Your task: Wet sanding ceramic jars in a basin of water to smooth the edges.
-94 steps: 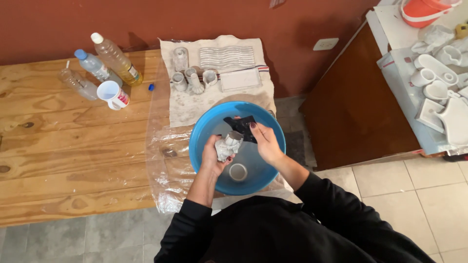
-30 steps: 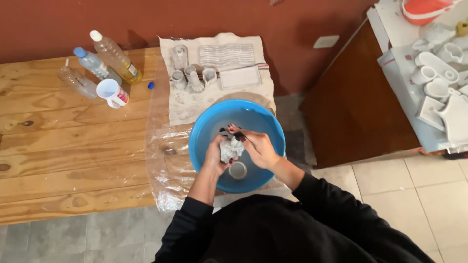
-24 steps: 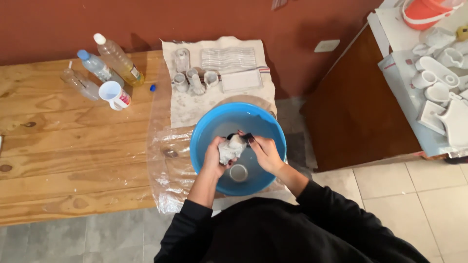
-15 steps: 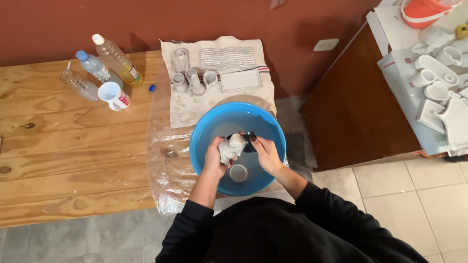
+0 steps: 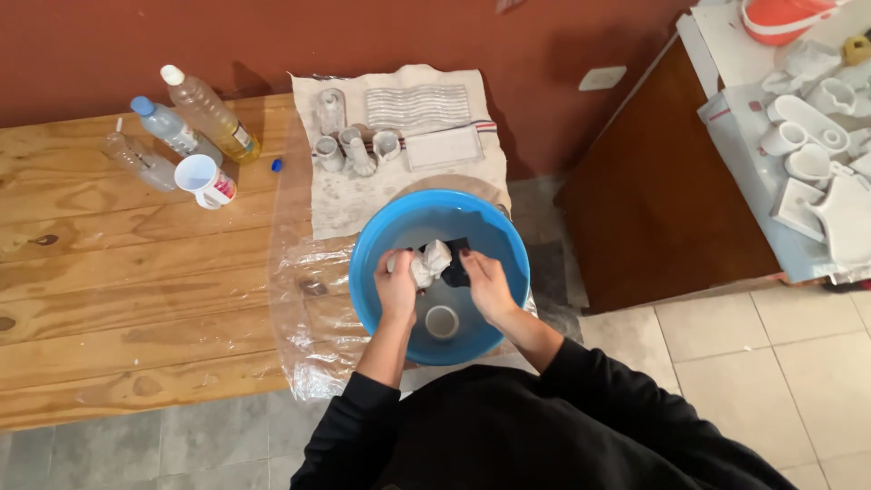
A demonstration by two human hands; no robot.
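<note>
The wooden bench (image 5: pixel 109 299) carries a cloth (image 5: pixel 363 195) of small white pieces at its far right corner, while the blue basin (image 5: pixel 381 299) sits at the near right edge on clear plastic sheet (image 5: pixel 304 308). Inside the basin, the left hand (image 5: pixel 396 289) is clamped on a small white object (image 5: pixel 430 261); the right hand (image 5: pixel 487 286) presses a dark pad (image 5: pixel 454 272) against it. Judged from this, cleaning is mid-course; a white cup (image 5: pixel 442 321) lies at the basin bottom, below both grips.
</note>
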